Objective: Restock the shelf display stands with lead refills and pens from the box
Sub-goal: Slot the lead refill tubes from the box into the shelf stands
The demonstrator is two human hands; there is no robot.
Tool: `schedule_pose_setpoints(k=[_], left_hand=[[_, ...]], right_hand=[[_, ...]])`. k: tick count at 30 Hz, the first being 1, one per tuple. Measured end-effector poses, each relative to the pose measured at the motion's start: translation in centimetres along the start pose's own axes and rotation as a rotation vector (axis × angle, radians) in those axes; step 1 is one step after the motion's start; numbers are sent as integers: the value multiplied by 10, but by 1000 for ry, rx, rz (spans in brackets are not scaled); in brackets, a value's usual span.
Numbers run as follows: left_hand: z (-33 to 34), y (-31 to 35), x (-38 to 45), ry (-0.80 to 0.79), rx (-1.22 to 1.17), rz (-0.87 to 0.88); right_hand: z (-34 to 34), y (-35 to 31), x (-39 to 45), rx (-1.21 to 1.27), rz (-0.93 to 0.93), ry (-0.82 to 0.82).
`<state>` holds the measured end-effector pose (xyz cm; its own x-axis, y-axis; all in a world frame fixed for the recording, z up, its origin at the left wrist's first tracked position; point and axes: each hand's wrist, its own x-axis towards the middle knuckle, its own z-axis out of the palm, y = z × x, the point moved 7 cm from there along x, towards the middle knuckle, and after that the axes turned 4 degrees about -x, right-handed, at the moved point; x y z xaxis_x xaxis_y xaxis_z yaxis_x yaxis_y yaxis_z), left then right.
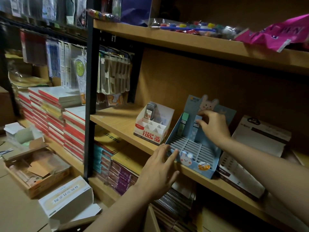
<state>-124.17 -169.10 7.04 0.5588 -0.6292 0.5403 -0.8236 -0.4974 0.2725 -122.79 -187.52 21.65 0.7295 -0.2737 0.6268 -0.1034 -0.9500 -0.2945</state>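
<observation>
A blue rabbit-print display stand (195, 148) with many empty slots sits on the middle wooden shelf (117, 121). A green lead refill case (183, 123) and a blue lead refill case (196, 129) stand in its back row. My right hand (213, 126) pinches the top of the blue case. My left hand (158, 171) rests with straight fingers against the stand's front left corner. To the left, a white and red display stand (153, 128) holds a grey refill pack (150, 111) at its back.
A white display box (254, 148) lies right of the blue stand. Stacked notebooks (55, 114) fill the left shelves. On the floor stand an open cardboard box (35, 169) and a white carton (66, 196). Packets crowd the upper shelf (192, 39).
</observation>
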Motion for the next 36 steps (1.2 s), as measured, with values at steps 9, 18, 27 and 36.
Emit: schedule_pose_setpoints(k=[9,18,27,36], left_hand=[[-3,2,0,-9,1,3],[-9,3,-6,-42,-36,18],[3,-31,-117,-199,-577,-465],[136,-49,-360,-278,-549,-1376]], right_hand=[[10,9,-15,-45,74,101],[19,8,-47,-68,108,-135],[5,-89,-160,360,-345,-354],[226,-54,-411,275,187,-1220]])
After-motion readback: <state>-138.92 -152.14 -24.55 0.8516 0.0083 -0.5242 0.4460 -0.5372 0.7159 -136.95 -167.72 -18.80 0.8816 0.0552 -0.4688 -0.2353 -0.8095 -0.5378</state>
